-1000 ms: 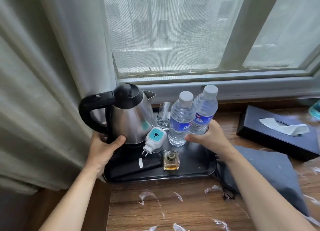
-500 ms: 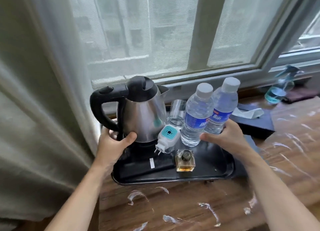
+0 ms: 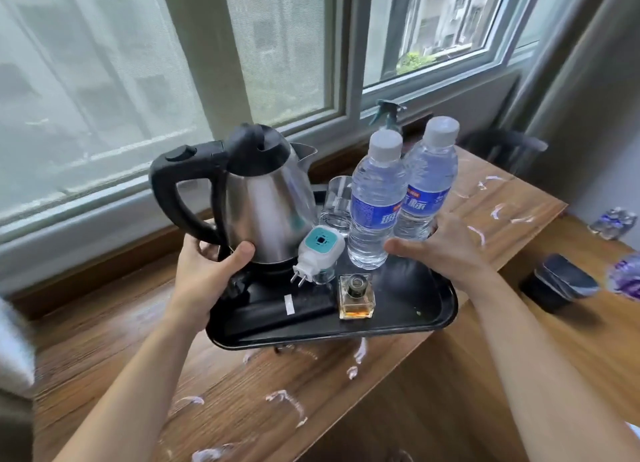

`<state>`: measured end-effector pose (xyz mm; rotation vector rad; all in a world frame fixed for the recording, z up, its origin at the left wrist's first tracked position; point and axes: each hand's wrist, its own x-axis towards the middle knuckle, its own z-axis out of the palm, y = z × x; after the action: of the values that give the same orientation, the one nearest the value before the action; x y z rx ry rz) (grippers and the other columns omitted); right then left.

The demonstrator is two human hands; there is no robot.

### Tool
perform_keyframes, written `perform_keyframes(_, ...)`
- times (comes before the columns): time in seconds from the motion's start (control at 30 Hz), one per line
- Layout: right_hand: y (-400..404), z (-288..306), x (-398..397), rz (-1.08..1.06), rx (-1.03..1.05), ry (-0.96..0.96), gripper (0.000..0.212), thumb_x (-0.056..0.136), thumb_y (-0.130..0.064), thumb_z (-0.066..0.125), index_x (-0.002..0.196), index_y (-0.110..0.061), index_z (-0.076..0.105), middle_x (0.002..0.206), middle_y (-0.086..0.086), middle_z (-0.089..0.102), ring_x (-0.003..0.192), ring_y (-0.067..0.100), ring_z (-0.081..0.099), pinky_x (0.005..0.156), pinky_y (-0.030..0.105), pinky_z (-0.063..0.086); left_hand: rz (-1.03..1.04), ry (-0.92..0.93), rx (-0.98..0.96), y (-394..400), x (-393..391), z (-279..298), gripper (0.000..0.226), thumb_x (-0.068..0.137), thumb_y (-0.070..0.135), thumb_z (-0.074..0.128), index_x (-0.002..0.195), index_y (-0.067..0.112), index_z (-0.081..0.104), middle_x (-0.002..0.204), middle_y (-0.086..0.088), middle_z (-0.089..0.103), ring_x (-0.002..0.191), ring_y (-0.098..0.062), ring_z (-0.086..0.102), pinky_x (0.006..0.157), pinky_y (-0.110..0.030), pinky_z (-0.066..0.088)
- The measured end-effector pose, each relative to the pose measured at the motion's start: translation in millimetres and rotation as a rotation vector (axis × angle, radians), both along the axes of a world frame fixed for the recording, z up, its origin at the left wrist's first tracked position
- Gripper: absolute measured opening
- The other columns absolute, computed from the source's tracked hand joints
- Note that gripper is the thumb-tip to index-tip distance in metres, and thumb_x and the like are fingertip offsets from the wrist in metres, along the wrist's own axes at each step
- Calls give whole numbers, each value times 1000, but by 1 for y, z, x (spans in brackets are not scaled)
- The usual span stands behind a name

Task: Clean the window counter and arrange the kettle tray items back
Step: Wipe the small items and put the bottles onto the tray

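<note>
A black tray (image 3: 440,309) is held up above the wooden counter (image 3: 104,350). My left hand (image 3: 204,274) grips its left edge with the thumb against the steel kettle (image 3: 263,202). My right hand (image 3: 446,253) grips the right edge, beside two water bottles (image 3: 377,202). On the tray also stand a glass (image 3: 337,198), a white and teal plug-in device (image 3: 320,250), a small perfume bottle (image 3: 356,297) and a flat black remote-like item (image 3: 277,314).
White foam smears (image 3: 287,401) streak the counter. A spray bottle (image 3: 388,113) stands at the window sill behind the bottles. A dark bin (image 3: 557,285) sits on the floor to the right, near packed water bottles (image 3: 613,221).
Both hands have lifted the tray off the counter and carried it to the right; the view swung right, and the tissue box and grey cloth are out of sight.
</note>
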<state>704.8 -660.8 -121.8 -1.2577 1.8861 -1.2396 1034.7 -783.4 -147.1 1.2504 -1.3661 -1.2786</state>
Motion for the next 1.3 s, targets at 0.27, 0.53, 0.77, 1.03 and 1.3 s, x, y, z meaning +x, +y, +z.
perform_keyframes(0.27, 55, 9, -132, -65, -68, -10, 72, 48, -69, 94, 111, -42, 71, 111, -19, 76, 107, 5, 70, 98, 49, 56, -124, 20, 6, 22, -148, 5, 65, 52, 50, 89, 105, 31, 57, 97, 7, 71, 85, -4, 70, 76, -24, 51)
perform_keyframes(0.53, 104, 5, -256, -169, -77, -19, 70, 51, -61, 96, 110, -35, 70, 109, -16, 77, 104, 6, 72, 98, 49, 56, -235, 0, 22, 29, -292, -8, 40, 80, 24, 89, 107, 30, 60, 100, 3, 73, 98, -20, 70, 83, -36, 54)
perform_keyframes(0.77, 130, -6, -346, -301, -93, 2, 68, 54, -48, 95, 113, -24, 72, 107, -13, 78, 102, 6, 73, 91, 36, 57, -404, 40, 6, 22, -409, -8, 50, 72, 16, 91, 109, 24, 58, 93, 9, 75, 83, -4, 72, 70, -21, 56)
perform_keyframes(1.03, 126, -10, -460, -375, -92, 25, 56, 65, -32, 93, 115, -22, 72, 110, -12, 77, 107, 6, 71, 94, 35, 53, -501, 52, 1, -11, -550, -16, 56, 57, 41, 91, 105, 37, 61, 104, 4, 73, 85, -1, 71, 73, -25, 54)
perform_keyframes(1.3, 90, 2, -594, -409, -60, 34, 54, 64, -35, 92, 113, -25, 71, 109, -13, 77, 105, 5, 71, 94, 38, 55, -519, 65, 45, -52, -692, -15, 58, 53, 49, 91, 103, 39, 63, 109, 0, 74, 96, -19, 73, 79, -40, 55)
